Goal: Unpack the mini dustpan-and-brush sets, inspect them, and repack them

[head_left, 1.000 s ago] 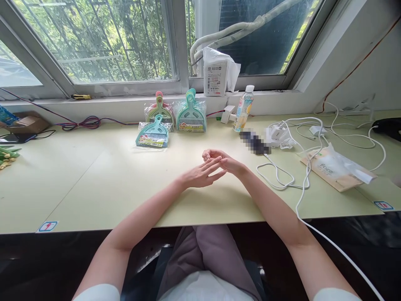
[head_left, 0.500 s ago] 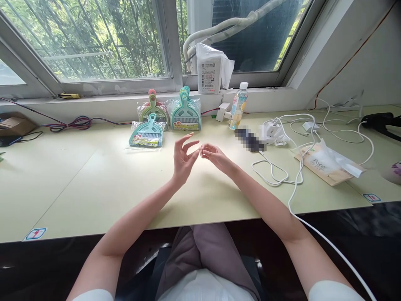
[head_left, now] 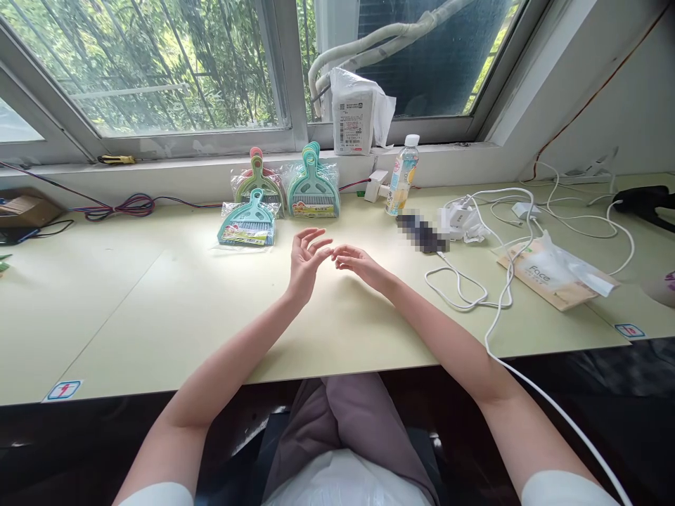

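Note:
Above the pale desk (head_left: 158,316), my left hand (head_left: 304,266) is raised with its fingers apart and nothing visible in it. My right hand (head_left: 365,268) reaches in from the other side, palm down, its fingers loosely bent and holding nothing I can see. The tips of both hands meet or nearly meet; whether they touch I cannot tell. Closest to my left hand is a small teal dustpan and brush set (head_left: 247,223) in clear wrapping. Behind it stand a green-and-pink dustpan set (head_left: 256,176) and another teal dustpan set (head_left: 313,188), both wrapped too.
On the right are a drink bottle (head_left: 403,176), a blurred dark phone-like object (head_left: 422,233), white chargers (head_left: 460,216), a white cable (head_left: 509,281) and a tissue pack (head_left: 553,277). A cardboard box (head_left: 29,211) sits far left. A yellow-handled tool (head_left: 117,160) lies on the windowsill.
The fingers of my left hand have come down and relaxed from a raised, pinching pose. My right fingers have straightened somewhat and the hands have eased slightly apart.

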Demonstrator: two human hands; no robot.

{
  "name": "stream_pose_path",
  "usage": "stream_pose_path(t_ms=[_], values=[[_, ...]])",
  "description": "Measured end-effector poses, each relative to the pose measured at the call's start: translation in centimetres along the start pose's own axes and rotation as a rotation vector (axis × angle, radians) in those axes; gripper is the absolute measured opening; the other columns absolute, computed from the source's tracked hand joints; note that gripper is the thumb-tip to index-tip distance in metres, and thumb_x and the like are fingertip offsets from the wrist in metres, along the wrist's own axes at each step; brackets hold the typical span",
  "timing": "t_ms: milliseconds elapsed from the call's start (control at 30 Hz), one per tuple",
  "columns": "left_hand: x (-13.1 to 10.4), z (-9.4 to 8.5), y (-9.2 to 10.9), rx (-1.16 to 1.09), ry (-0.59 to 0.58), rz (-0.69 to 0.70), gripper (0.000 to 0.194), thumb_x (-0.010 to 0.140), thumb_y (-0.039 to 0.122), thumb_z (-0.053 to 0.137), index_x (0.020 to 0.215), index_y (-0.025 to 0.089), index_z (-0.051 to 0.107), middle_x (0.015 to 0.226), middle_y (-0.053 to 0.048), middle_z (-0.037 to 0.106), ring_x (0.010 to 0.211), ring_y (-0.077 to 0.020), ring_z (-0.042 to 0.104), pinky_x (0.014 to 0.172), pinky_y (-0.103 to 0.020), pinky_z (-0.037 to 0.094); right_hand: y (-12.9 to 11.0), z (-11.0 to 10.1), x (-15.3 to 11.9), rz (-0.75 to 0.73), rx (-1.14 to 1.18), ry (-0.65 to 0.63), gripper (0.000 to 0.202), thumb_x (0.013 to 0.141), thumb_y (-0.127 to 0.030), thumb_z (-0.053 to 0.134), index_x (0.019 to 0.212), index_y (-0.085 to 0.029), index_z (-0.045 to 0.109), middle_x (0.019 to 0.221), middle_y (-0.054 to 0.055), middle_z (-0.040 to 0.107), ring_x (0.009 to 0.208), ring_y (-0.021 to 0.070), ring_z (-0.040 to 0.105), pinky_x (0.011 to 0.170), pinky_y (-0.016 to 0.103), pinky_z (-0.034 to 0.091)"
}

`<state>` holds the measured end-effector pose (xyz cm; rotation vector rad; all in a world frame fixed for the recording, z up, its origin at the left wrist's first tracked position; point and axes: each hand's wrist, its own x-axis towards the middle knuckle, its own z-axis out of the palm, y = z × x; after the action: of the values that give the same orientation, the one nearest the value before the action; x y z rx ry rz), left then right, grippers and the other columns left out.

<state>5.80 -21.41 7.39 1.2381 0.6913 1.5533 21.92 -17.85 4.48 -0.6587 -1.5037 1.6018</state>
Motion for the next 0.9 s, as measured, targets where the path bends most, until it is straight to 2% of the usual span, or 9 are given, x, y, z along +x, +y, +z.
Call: stream_pose_path(t_ms=[267, 433, 600, 733, 900], values=[[0.2, 0.0, -0.1, -0.073, 0.047, -0.051, 0.04, 0.068, 0.021, 0.077, 0.1, 0.023, 0.053, 0.116, -0.005, 0.056, 0.099, -0.0141, 0.06, 0.085, -0.025, 0.048, -0.2, 0.2, -0.2, 0.004, -0.032, -0.027, 0.024, 0.075, -0.04, 0.067, 0.092, -0.023, 0.063, 0.096, 0.001, 0.061, 0.079, 0.012, 0.054, 0.081, 0.028, 0.043], [0.8, -0.6, -0.3, -0.266, 0.186, -0.228, 0.035, 0.069, 0.014, 0.075, 0.098, 0.019, 0.056, 0.109, -0.005, 0.061, 0.1, -0.0115, 0.062, 0.095, -0.023, 0.047, -0.3, 0.3, -0.3, 0.013, -0.05, -0.042, 0.023, 0.076, -0.038, 0.066, 0.092, -0.022, 0.064, 0.097, 0.002, 0.06, 0.08, 0.0121, 0.054, 0.082, 0.028, 0.042], [1.2, -0.9, -0.3, -0.468, 0.313, -0.376, 0.033, 0.073, 0.005, 0.069, 0.1, 0.018, 0.055, 0.099, -0.004, 0.064, 0.101, -0.0106, 0.063, 0.094, -0.019, 0.049, -0.2, 0.4, -0.3, 0.021, -0.065, -0.06, 0.023, 0.076, -0.037, 0.066, 0.093, -0.021, 0.064, 0.097, 0.002, 0.06, 0.081, 0.012, 0.054, 0.082, 0.028, 0.042], [1.2, -0.9, -0.3, -0.487, 0.317, -0.388, 0.029, 0.075, 0.005, 0.066, 0.099, 0.017, 0.055, 0.097, -0.004, 0.065, 0.102, -0.0111, 0.064, 0.093, -0.019, 0.051, -0.1, 0.4, -0.3, 0.021, -0.091, -0.066, 0.026, 0.075, -0.039, 0.067, 0.094, -0.021, 0.064, 0.098, 0.003, 0.062, 0.082, 0.0128, 0.055, 0.083, 0.029, 0.043], [1.4, -1.5, -1.1, -0.351, 0.258, -0.339, 0.023, 0.078, 0.009, 0.065, 0.095, 0.019, 0.053, 0.096, -0.003, 0.065, 0.101, -0.0099, 0.064, 0.098, -0.021, 0.049, -0.1, 0.5, -0.3, 0.019, -0.102, -0.086, 0.026, 0.077, -0.04, 0.066, 0.095, -0.021, 0.064, 0.099, 0.003, 0.062, 0.082, 0.0126, 0.056, 0.083, 0.03, 0.043]])
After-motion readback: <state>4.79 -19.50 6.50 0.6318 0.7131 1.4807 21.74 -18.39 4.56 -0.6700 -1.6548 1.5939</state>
